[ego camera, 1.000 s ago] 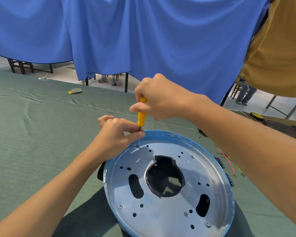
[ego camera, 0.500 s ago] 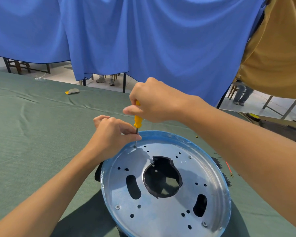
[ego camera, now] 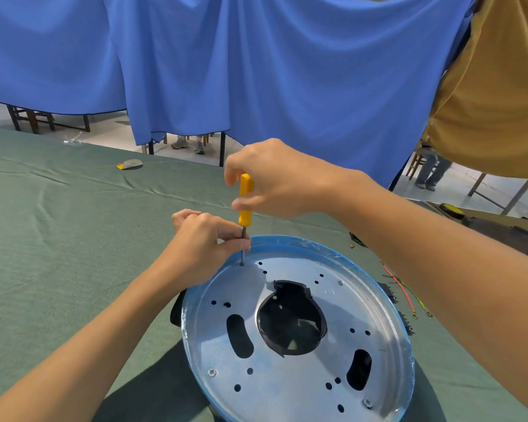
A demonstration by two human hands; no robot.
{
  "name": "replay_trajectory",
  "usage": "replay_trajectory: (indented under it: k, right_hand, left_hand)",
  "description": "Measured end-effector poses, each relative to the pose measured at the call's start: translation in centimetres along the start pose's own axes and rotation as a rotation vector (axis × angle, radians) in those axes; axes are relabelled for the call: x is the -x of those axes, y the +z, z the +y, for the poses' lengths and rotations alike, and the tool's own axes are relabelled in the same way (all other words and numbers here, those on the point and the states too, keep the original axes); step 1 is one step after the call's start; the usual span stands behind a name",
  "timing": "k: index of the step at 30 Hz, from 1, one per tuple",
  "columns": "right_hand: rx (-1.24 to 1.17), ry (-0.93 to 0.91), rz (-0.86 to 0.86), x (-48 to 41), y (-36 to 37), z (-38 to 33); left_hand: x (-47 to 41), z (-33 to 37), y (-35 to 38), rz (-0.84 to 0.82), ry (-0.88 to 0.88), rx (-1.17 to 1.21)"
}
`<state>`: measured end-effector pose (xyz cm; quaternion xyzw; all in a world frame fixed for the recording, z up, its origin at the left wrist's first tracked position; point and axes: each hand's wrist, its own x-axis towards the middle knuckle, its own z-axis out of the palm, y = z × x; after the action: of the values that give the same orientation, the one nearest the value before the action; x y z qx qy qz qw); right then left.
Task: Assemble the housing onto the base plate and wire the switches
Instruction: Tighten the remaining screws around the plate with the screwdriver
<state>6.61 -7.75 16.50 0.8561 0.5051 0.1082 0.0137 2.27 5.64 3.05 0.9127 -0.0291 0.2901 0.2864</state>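
Observation:
A round silver base plate (ego camera: 299, 370) with a blue-filmed rim lies on the green table, over a black housing (ego camera: 176, 309) that peeks out at its left edge. A yellow-handled screwdriver (ego camera: 245, 198) stands upright with its tip in a hole at the plate's far left rim. My right hand (ego camera: 279, 179) grips the handle from the right. My left hand (ego camera: 206, 249) pinches the metal shaft just above the plate. Three screws sit in the plate near its rim.
Red and yellow-green wires (ego camera: 404, 292) with ring terminals lie right of the plate, partly behind my right arm. A small yellow and grey object (ego camera: 130, 163) rests far back on the green cloth. A blue curtain hangs behind the table. A person in a mustard shirt (ego camera: 497, 95) stands at the right.
The screwdriver handle shows more as my right hand's fingers have shifted around it. Both hands stay at the same hole on the plate's far rim.

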Motion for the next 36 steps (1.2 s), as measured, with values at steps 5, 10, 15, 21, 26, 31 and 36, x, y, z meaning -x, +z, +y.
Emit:
replay_trajectory:
  k: [5, 10, 15, 21, 26, 31, 36]
  right_hand:
    - [-0.063, 0.095, 0.038, -0.3, 0.0, 0.0]
    - [-0.011, 0.009, 0.006, 0.0, 0.4, 0.0]
    - [-0.043, 0.039, 0.074, -0.1, 0.1, 0.1]
    - [-0.037, 0.078, 0.025, -0.1, 1.0, 0.1]
    - [-0.034, -0.027, 0.066, 0.0, -0.1, 0.3]
    - [-0.014, 0.068, 0.09, -0.4, 0.9, 0.2]
    - [-0.016, -0.028, 0.029, 0.0, 0.2, 0.3]
  left_hand:
    - [0.1, 0.0, 0.0, 0.006, 0.007, 0.055]
    - [0.0, 0.1, -0.1, 0.031, -0.018, 0.029]
    - [0.1, 0.0, 0.0, -0.069, 0.026, 0.042]
    - [-0.1, 0.0, 0.1, 0.067, 0.0, 0.051]
    - [0.1, 0.0, 0.1, -0.018, 0.037, 0.049]
    - [-0.1, 0.2, 0.0, 0.095, -0.015, 0.102]
    - [0.0, -0.1, 0.1, 0.059, 0.042, 0.046]
